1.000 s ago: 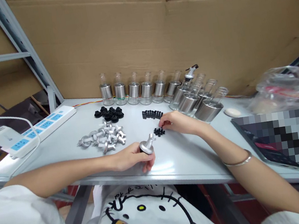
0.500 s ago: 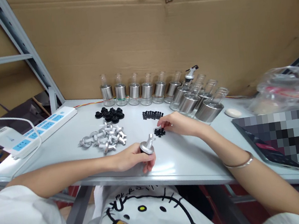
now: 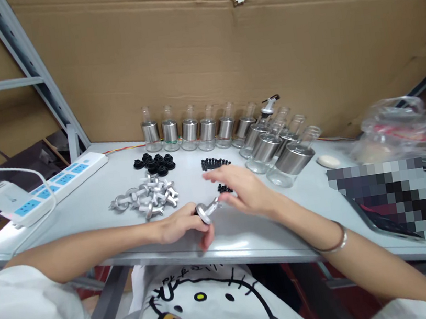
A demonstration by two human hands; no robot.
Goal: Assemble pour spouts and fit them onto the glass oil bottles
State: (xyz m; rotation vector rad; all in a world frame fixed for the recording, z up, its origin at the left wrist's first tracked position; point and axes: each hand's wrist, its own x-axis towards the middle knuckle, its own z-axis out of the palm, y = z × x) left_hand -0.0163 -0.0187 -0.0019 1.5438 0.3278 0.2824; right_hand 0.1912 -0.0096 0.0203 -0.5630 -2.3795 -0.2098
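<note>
Silvery spout [image 3: 207, 212] in left hand [image 3: 187, 223]

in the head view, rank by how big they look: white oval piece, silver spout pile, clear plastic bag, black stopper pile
1. clear plastic bag
2. silver spout pile
3. black stopper pile
4. white oval piece

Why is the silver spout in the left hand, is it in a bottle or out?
Out: the left hand grips the silver spout, well away from the glass bottles.
</note>
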